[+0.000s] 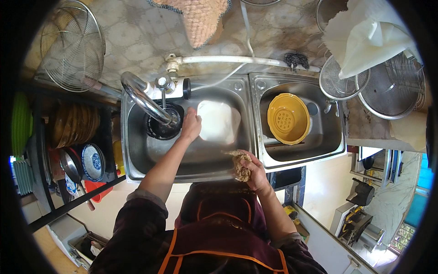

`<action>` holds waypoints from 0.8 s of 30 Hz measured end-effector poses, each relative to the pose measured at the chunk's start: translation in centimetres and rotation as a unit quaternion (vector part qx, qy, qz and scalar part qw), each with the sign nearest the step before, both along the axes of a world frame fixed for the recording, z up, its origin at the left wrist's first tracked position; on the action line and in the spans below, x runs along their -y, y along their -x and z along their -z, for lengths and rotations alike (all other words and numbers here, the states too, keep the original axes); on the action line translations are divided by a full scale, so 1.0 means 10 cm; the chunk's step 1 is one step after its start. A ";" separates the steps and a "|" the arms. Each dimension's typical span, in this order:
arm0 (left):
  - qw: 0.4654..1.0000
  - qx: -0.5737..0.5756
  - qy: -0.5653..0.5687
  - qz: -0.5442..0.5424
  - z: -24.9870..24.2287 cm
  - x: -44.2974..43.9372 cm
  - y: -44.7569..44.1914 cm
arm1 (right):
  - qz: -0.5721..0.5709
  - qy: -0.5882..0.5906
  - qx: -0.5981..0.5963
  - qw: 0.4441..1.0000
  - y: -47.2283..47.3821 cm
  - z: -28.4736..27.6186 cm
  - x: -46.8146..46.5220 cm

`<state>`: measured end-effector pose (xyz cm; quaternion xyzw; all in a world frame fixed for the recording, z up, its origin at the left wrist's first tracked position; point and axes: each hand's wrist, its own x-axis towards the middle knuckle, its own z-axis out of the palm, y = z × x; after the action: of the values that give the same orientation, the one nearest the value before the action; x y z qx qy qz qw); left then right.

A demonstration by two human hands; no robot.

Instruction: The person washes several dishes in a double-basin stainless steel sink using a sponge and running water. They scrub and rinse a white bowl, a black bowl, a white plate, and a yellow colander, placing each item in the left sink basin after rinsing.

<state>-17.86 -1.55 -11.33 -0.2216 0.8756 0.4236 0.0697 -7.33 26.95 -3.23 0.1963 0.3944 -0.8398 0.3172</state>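
Note:
My left hand is in the left basin of a steel double sink, between a black round vessel and a white squarish plate. Its fingers are curled by the plate's left edge, but whether they grip it is hidden. A chrome faucet spout arches over the black vessel. Above the basin's front right corner, my right hand is closed around a crumpled beige scrubbing cloth. A paler shape shows at the plate's right side, too blurred to name.
A yellow scalloped bowl sits in the right basin. Wire strainers and a hanging white cloth crowd the back right. At left stand a large wire skimmer and a black rack of dishes. A white pipe runs behind the sink.

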 end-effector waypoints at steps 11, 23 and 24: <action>0.848 -0.071 -0.496 -0.175 -0.24 0.01 -0.90 | -0.020 -0.080 -0.129 0.988 0.41 -0.20 0.53; 0.707 -0.092 -0.681 -0.168 -0.76 -0.04 -1.36 | -0.124 -0.545 -0.637 0.531 0.25 -0.32 1.42; 0.712 -0.087 -0.673 -0.181 -0.77 0.03 -1.38 | -0.156 -0.541 -0.649 0.512 0.20 -0.37 1.42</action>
<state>-4.05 -1.80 -3.61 -0.2328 0.3041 0.9226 0.0456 -9.29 12.77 0.47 -0.3345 0.8924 -0.2949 -0.0691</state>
